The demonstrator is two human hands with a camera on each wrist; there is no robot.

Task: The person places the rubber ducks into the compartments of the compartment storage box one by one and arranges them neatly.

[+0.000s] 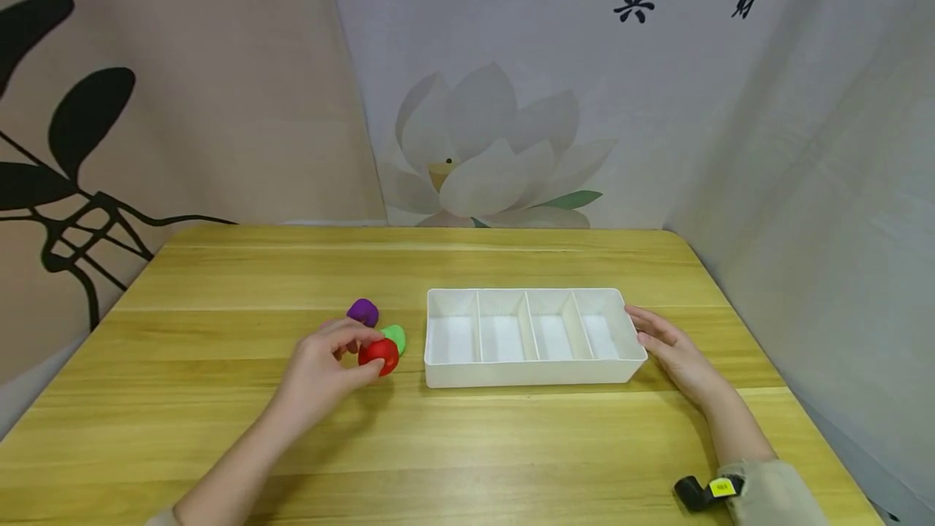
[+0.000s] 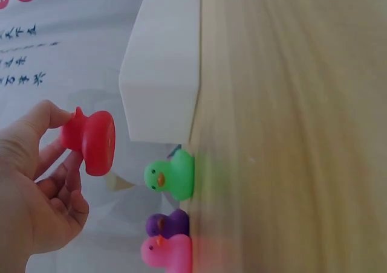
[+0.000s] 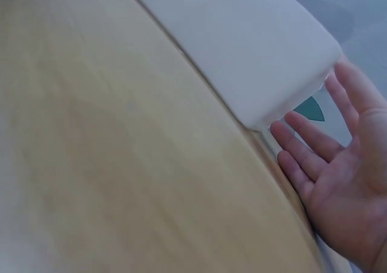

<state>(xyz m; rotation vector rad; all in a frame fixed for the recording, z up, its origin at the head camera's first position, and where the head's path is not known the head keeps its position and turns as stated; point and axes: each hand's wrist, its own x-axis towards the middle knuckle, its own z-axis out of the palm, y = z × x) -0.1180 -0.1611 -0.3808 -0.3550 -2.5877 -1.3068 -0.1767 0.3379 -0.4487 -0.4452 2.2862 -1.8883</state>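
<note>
My left hand [image 1: 317,368] pinches a red rubber duck [image 2: 94,139] between thumb and fingers and holds it above the table, left of a white divided box [image 1: 526,374]. Below and behind it stand a green rubber duck [image 2: 175,175] and a purple one [image 1: 363,312]. Beside the purple duck is a pink duck [image 2: 169,253], mostly hidden by my hand in the head view. With fingers fairly straight, my right hand [image 1: 675,355] touches the right end of the box. The box's four-sided rim faces up, and its compartments hold nothing visible.
The wooden table [image 1: 511,453] has its far edge against a printed curtain [image 1: 497,144]. A black device with a yellow label [image 1: 721,487] is worn at my right sleeve [image 1: 777,493].
</note>
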